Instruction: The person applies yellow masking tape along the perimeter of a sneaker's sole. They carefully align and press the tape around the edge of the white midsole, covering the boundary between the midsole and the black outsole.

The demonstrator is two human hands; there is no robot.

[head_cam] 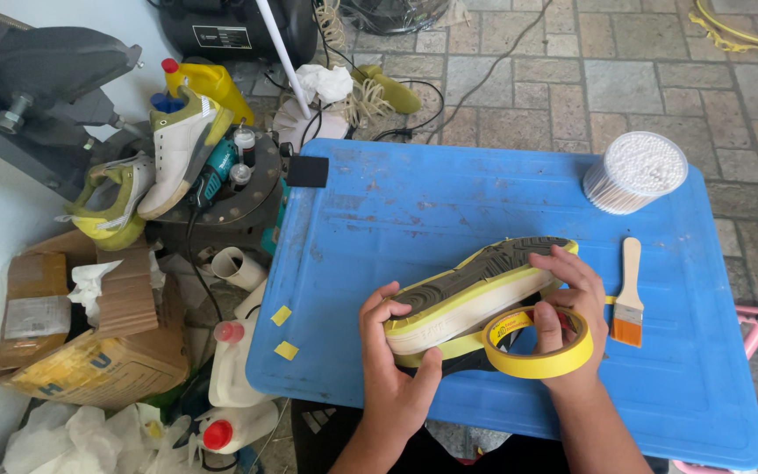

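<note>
Shoe (475, 294), as I see it, lies on its side over the near middle of the blue table (379, 219), its dark ridged outsole turned up, with a yellow band and a cream sidewall below it. My left hand (394, 369) is clamped on the shoe's heel end, and my right hand (572, 316) is closed on the toe end with a yellow tape roll (541, 347) ringed around its thumb. Right of the shoe lies a small brush (629, 294), and beyond that a round tub of cotton swabs (635, 171).
</note>
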